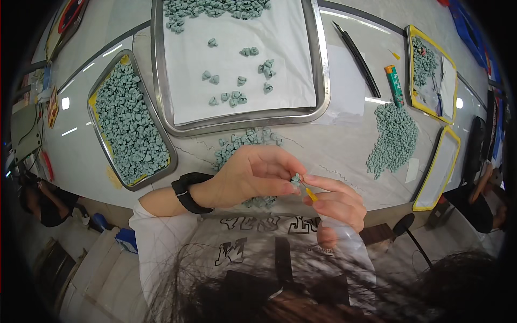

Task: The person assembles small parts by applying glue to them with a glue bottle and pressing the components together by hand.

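Note:
Over the near edge of the table, my left hand [245,175] pinches a small grey-green piece [295,178] between thumb and fingers. My right hand [342,207] is closed on a small yellow-handled tool [311,195], whose thin tip points at that piece. Whether the tip touches it is too small to tell. Just beyond my left hand lies a loose pile of similar grey-green pieces [231,146], partly hidden by the hand. A few more show under my left wrist. A black band [191,192] circles that wrist.
A large metal tray [242,119] lined with white sheet holds scattered pieces. Left of it stands a smaller metal tray [173,151] full of them. At right are a pile of smaller pieces [393,134], a green tube [394,86], black tweezers-like tool [358,62] and yellow-rimmed trays [456,97].

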Available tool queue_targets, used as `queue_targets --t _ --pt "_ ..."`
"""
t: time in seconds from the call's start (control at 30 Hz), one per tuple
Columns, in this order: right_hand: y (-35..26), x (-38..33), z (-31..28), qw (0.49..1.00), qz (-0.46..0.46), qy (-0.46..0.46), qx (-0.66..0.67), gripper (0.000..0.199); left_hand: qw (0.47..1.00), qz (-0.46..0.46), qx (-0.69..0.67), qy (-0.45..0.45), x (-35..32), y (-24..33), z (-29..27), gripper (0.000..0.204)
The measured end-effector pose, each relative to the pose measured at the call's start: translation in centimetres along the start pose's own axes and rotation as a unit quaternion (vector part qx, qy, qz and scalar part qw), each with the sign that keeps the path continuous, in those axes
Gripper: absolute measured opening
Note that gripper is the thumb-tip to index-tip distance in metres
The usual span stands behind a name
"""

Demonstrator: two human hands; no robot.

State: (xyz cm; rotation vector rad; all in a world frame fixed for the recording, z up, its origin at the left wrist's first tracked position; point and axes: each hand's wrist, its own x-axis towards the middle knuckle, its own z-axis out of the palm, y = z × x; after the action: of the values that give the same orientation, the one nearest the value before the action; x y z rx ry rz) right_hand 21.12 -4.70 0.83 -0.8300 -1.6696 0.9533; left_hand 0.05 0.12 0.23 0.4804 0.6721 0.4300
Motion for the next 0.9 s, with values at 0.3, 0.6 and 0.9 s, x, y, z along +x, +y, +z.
queue_targets --t 0.3,0.6,0.9 --pt "1.7 -1.9 -1.8 0.991 0.033 0.046 -0.119 0.029 0.999 0.014 0.005 0.043 -0.1 0.9 -0.3 0.026" --pt "5.5 -1.9 -4.1 0.945 0.030 0.013 -0.325 0.034 0.999 0.032 0.002 0.036 0.3 0.7 -1.0 0.027" --pt "5.9 -1.8 -4.3 0.938 0.046 0.000 -0.343 0.026 0.997 0.045 0.036 0.045 0.6 0.7 -0.7 0.025"
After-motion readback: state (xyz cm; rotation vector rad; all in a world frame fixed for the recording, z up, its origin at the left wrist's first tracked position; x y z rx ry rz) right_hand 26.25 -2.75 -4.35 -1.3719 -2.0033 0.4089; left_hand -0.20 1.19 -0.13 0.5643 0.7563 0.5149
